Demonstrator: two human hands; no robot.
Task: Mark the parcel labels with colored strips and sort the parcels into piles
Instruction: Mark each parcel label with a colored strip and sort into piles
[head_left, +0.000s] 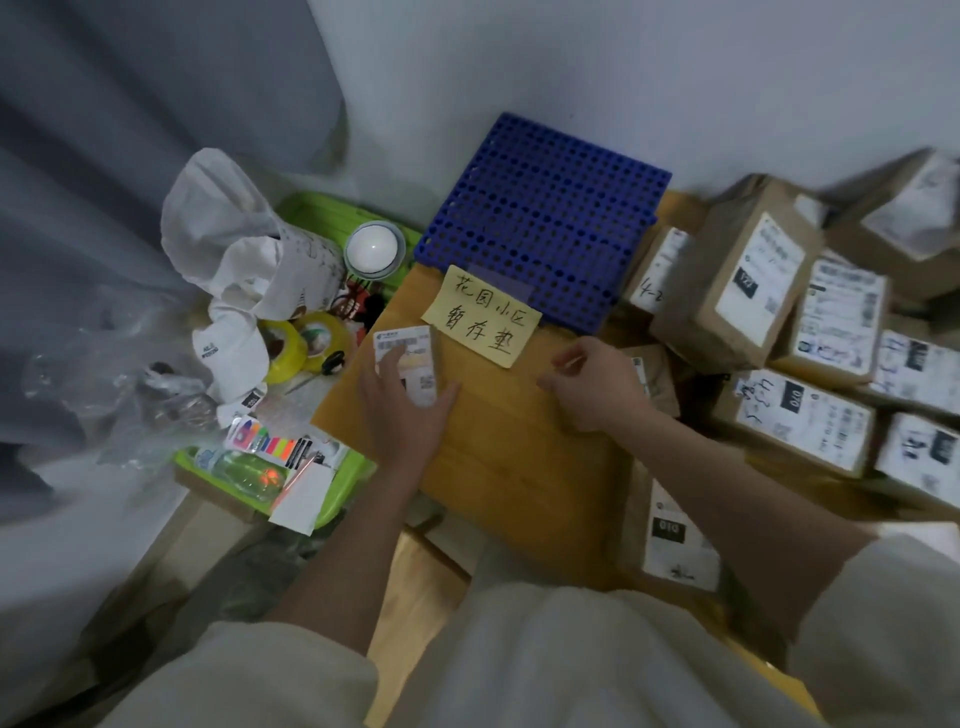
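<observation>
Parcels crowd the right side of the frame, while the one being handled sits at centre: a large tan parcel (498, 431) lying flat on the table (410, 582), its label (408, 364) at its upper left corner. The left hand (410, 400) rests on that label with fingers fairly straight, pressing it down rather than gripping. The right hand (592, 384) hovers over the parcel's right part, fingertips pinched together; whether a strip sits between them I cannot tell.

Judging by its broad, flat cardboard face, this parcel should be stiff and not slippery, best lifted by its two opposite edges; its weight cannot be read. Strips would be flimsy, needing a fingertip pinch at one end.

Counted: one pack of colored strips (270, 441) in the green tray (337, 499) at lower left, two yellow tape rolls (301, 343), one blue perforated mat (540, 218), one yellow note (480, 317), roughly ten stacked boxes (737, 291) at right.
</observation>
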